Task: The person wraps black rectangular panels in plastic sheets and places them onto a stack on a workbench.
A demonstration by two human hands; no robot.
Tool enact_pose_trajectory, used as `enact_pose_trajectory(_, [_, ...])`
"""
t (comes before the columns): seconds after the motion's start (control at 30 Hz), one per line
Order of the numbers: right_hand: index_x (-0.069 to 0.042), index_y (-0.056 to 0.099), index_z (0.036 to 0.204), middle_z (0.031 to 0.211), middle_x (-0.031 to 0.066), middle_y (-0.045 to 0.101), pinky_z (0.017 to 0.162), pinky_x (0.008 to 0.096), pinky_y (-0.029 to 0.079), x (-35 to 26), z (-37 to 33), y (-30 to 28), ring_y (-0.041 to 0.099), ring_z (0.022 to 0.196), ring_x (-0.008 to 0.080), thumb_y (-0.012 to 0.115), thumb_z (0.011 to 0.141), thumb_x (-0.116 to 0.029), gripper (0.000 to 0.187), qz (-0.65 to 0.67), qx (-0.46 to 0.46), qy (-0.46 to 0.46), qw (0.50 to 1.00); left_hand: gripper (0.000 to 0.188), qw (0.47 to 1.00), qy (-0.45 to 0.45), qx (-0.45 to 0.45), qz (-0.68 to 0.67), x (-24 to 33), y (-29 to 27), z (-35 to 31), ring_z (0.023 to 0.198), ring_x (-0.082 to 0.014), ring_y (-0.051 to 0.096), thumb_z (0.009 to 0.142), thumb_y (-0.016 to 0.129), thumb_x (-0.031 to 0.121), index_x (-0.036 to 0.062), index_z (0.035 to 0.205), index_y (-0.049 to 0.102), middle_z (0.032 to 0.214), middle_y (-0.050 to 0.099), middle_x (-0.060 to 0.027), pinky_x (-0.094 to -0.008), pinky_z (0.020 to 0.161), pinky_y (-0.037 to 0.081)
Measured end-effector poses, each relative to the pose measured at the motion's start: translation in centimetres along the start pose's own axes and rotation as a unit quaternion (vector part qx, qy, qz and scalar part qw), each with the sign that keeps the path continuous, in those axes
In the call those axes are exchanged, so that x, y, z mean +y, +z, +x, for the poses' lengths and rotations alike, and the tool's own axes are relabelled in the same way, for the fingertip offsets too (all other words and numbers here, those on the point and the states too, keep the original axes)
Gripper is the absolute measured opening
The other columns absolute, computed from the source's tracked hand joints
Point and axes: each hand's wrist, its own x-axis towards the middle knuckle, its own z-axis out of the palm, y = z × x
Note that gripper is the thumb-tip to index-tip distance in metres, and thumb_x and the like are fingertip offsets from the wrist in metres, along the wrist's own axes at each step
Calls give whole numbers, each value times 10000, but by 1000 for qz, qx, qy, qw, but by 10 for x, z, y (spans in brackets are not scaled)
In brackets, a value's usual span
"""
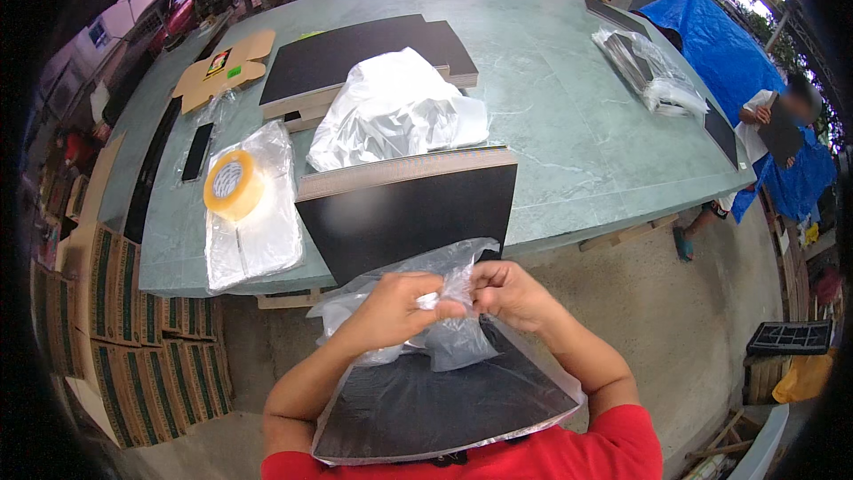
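Note:
Against my body rests a stack of black panels (435,404) inside a clear plastic bag (466,348). My left hand (402,309) is closed around the bag's bunched open end. Close beside it, my right hand (508,295) pinches the same gathered plastic. Just beyond my hands, a block of black boards (409,213) stands on edge at the table's near side. A heap of clear plastic bags (386,107) lies behind it. To the left, a roll of clear tape (231,185) sits on flat plastic bags (267,249).
The grey-green table (569,142) carries more stacked black boards (355,49), a flattened cardboard box (222,71) and bagged panels (649,71). Brown cartons (151,382) are piled at lower left. At far right, a person (766,129) holds a dark panel near a blue tarp (711,36).

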Motion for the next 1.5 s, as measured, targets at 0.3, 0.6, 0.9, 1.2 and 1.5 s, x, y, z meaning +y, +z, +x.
enact_pose_trajectory(0.3, [21, 488, 1042, 997, 110, 559, 845, 315, 413, -32, -20, -43, 537, 911, 185, 562, 787, -184, 336, 189, -24, -138, 972, 190, 959, -214, 175, -57, -81, -33, -85, 632, -127, 479, 765, 568, 157, -29, 796, 590, 687, 533, -22, -260, 574, 394])
enact_pose_trajectory(0.6, [-4, 578, 809, 764, 60, 602, 640, 256, 459, -26, -7, -19, 573, 698, 132, 622, 744, -120, 140, 21, 35, -22, 999, 163, 893, -17, 445, 67, -43, -85, -90, 757, -157, 529, 575, 426, -80, 28, 667, 506, 796, 567, -93, -276, 675, 417])
enact_pose_trajectory(0.9, [-44, 543, 691, 612, 3, 539, 465, 205, 391, -10, 29, 46, 497, 524, 82, 637, 726, -290, 265, 84, 20, -48, 995, 160, 978, -38, 125, -166, 25, -5, -7, 601, -41, 447, 752, 612, 163, 20, 703, 561, 645, 524, 23, -204, 547, 366])
enact_pose_trajectory(1.2, [-15, 597, 734, 647, 43, 549, 565, 227, 403, -29, 3, 22, 505, 588, 121, 603, 760, -116, 104, -152, 51, -117, 980, 108, 862, -101, 468, 168, -17, -97, -68, 670, -139, 548, 708, 613, 103, 27, 768, 565, 697, 590, -69, -257, 627, 434])
enact_pose_trajectory(1.5, [15, 568, 904, 1037, 139, 499, 896, 337, 328, -73, 13, 72, 448, 1049, 194, 685, 667, -162, 318, -462, -48, -310, 829, 209, 980, -25, 78, -179, 38, -28, -27, 580, -87, 527, 802, 560, 215, 14, 853, 585, 662, 596, -46, -255, 533, 423])
